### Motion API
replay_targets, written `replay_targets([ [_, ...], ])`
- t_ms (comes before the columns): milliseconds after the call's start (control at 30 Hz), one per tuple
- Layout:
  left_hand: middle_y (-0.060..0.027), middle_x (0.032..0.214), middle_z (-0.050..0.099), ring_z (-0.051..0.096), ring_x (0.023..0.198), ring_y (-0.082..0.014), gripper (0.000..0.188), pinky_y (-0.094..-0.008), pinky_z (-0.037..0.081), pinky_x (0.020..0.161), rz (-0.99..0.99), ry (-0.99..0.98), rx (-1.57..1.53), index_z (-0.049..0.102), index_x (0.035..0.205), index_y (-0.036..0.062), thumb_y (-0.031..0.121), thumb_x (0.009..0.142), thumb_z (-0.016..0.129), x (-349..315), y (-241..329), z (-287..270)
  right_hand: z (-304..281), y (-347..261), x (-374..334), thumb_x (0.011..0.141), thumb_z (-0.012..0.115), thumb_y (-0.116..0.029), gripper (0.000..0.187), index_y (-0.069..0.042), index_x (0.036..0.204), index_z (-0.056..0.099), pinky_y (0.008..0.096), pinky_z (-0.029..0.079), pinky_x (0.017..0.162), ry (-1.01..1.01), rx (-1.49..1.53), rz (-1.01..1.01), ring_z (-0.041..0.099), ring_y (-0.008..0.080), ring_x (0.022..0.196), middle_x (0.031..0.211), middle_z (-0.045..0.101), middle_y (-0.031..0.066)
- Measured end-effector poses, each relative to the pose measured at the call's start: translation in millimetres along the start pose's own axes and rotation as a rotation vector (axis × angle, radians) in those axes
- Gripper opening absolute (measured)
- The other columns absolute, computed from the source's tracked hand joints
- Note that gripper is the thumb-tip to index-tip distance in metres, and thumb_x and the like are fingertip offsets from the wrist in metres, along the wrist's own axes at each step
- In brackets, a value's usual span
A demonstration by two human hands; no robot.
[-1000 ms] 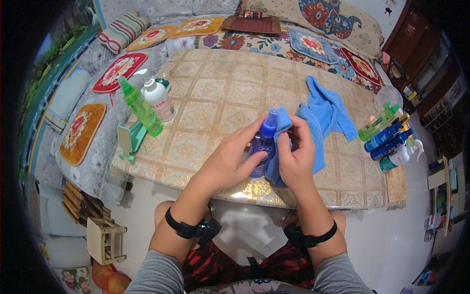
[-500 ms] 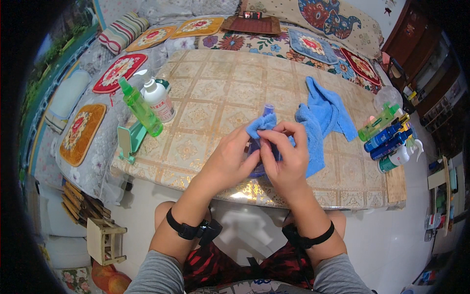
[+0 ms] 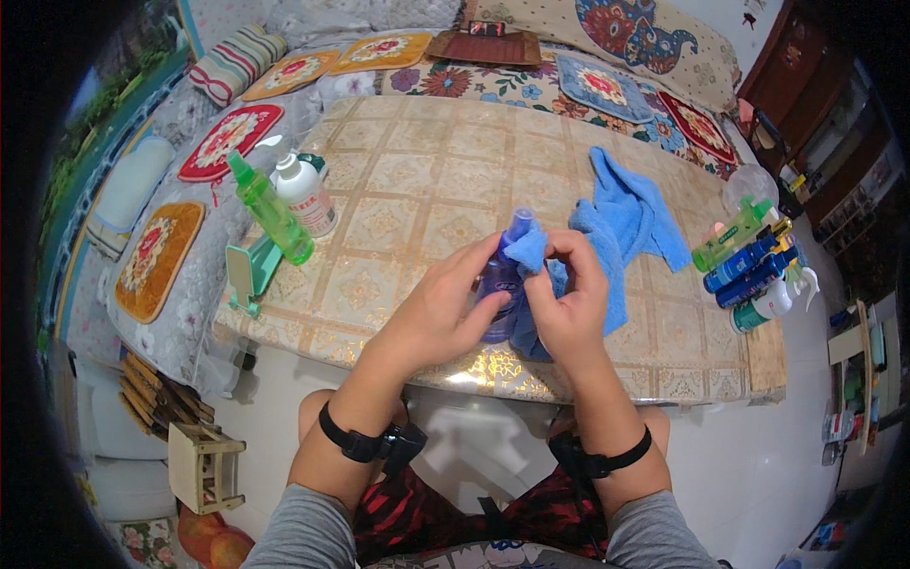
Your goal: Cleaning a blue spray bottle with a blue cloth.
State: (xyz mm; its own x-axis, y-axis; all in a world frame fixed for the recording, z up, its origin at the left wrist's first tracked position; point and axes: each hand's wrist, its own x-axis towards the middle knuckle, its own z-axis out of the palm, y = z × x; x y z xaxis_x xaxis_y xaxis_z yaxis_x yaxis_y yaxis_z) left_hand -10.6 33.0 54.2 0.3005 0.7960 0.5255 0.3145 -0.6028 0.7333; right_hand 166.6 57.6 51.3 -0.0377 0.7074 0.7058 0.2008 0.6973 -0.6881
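A purple translucent bottle (image 3: 500, 280) with a slim top stands at the near side of the table, between my hands. My left hand (image 3: 450, 302) curls around the bottle's left side, its thumb pressed on the front. My right hand (image 3: 573, 302) pinches a corner of a blue cloth (image 3: 611, 232) against the bottle's right side, just below its top. The remainder of the cloth lies crumpled on the table, to the right of and beyond my right hand. Part of the bottle's lower right side is hidden by cloth and fingers.
Patterned cloth covers the table (image 3: 417, 190). At left stand a green spray bottle (image 3: 270, 209), a white bottle (image 3: 305, 194) and a green stand (image 3: 251, 273). Several bottles, among them a white spray bottle (image 3: 763, 305), cluster at the right edge. Cushioned seats line the far and left sides.
My right hand has shifted slightly right and drawn the cloth corner off the bottle's upper front toward its right side. More of the purple bottle shows. My left hand has barely moved.
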Motion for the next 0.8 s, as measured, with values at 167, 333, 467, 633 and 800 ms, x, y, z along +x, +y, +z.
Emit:
replay_targets([
  [167, -0.0278, 0.127, 0.06, 0.061, 0.112, -0.0437, 0.059, -0.0439, 0.05, 0.096, 0.032, -0.053, -0.007, 0.045, 0.141, -0.0072, 0.006, 0.088, 0.068, -0.1, -1.4, -2.0, -5.5, -1.7, 1.2, 0.089, 0.061, 0.001, 0.011, -0.001, 0.1, 0.06, 0.0297, 0.05, 0.081, -0.052, 0.305, 0.327, 0.061, 0.0136, 0.088, 0.093, 0.065, 0.0054],
  [333, -0.0248, 0.131, 0.061, 0.065, 0.114, -0.0337, 0.062, -0.0403, 0.053, 0.095, 0.037, -0.036, 0.06, 0.045, 0.144, -0.0043, 0.005, 0.088, 0.07, -0.5, -2.6, 1.5, -2.4, -7.9, 3.7, 0.094, 0.057, 0.002, 0.012, -0.003, 0.104, 0.06, 0.0273, 0.049, 0.082, -0.002, 0.452, 0.414, 0.06, 0.0109, 0.091, 0.102, 0.064, 0.0042],
  [467, -0.0246, 0.127, 0.063, 0.065, 0.113, -0.0342, 0.056, -0.0403, 0.053, 0.094, 0.027, 0.012, 0.056, 0.049, 0.14, -0.0044, 0.004, 0.088, 0.069, 0.7, 1.9, 3.3, -4.2, -0.2, -1.3, 0.088, 0.062, 0.003, 0.017, -0.002, 0.104, 0.06, 0.0313, 0.05, 0.083, -0.031, 0.285, 0.223, 0.06, 0.0153, 0.091, 0.101, 0.061, 0.0074],
  [633, -0.0274, 0.12, 0.06, 0.06, 0.109, -0.0461, 0.05, -0.0465, 0.05, 0.092, -0.061, -0.019, 0.034, 0.049, 0.134, -0.003, 0.003, 0.086, 0.064, 1.5, 4.4, 0.6, 3.0, -24.2, -0.3, 0.077, 0.074, -0.002, 0.022, -0.002, 0.097, 0.065, 0.0367, 0.049, 0.079, -0.055, -0.181, -0.117, 0.056, 0.0321, 0.089, 0.101, 0.053, 0.0159],
  [800, -0.0234, 0.108, 0.063, 0.062, 0.099, -0.0453, 0.038, -0.0475, 0.051, 0.083, 0.025, 0.05, 0.066, 0.055, 0.122, 0.001, 0.002, 0.085, 0.064, 3.8, 1.8, 5.5, 7.9, -29.1, -3.0, 0.075, 0.08, -0.007, 0.023, -0.003, 0.094, 0.068, 0.0388, 0.045, 0.074, -0.072, -0.279, -0.211, 0.054, 0.0303, 0.089, 0.099, 0.053, 0.0136],
])
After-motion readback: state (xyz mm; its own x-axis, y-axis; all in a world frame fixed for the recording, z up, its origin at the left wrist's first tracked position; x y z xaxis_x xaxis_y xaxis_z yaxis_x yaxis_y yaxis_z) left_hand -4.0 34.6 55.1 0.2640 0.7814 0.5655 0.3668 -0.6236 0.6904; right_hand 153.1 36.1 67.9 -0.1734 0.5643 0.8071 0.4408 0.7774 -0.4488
